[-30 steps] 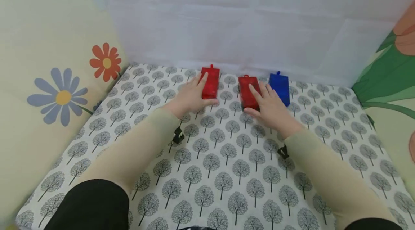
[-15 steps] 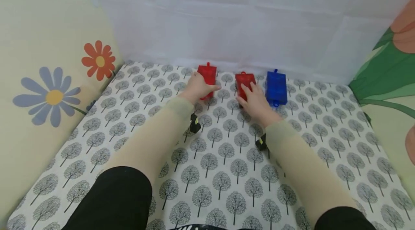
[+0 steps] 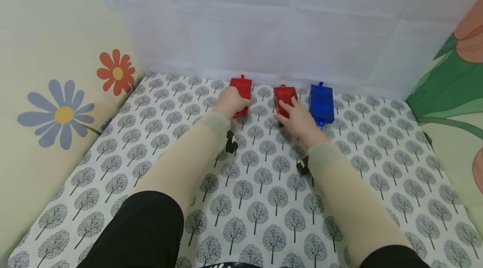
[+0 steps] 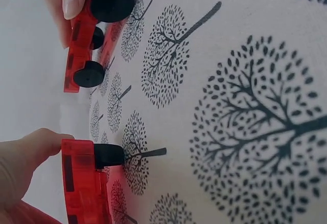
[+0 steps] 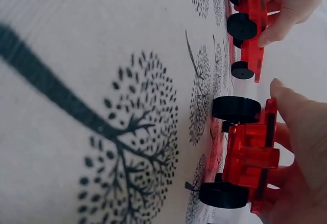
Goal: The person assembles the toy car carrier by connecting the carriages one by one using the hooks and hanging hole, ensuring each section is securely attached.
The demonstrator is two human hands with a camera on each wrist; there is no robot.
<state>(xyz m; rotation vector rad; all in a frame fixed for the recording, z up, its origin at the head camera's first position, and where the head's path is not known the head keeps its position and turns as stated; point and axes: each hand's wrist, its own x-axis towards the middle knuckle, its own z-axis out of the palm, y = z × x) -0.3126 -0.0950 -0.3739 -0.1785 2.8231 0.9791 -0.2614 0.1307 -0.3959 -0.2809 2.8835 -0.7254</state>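
My left hand (image 3: 231,102) holds the left red toy wagon (image 3: 242,87), thumb and fingers at its sides; the left wrist view shows this red wagon (image 4: 84,183) close, and in the right wrist view the fingers grip the wagon (image 5: 251,52). Over the middle red wagon (image 3: 284,94) lies my right hand (image 3: 299,121), its thumb at the near left and fingers across the top. Black wheels stand on the cloth below this wagon (image 5: 250,155) in the right wrist view. A blue wagon (image 3: 321,102) sits just right of my right hand, untouched.
A white cloth with grey trees (image 3: 260,201) covers the table. Behind the wagons hangs a white sheet (image 3: 264,29). Walls with painted flowers (image 3: 64,115) stand at the left and right.
The left hand's spread fingers have closed round the left red wagon. My right hand has shifted left and uncovered the blue wagon's near end. All three wagons appear nearly in place.
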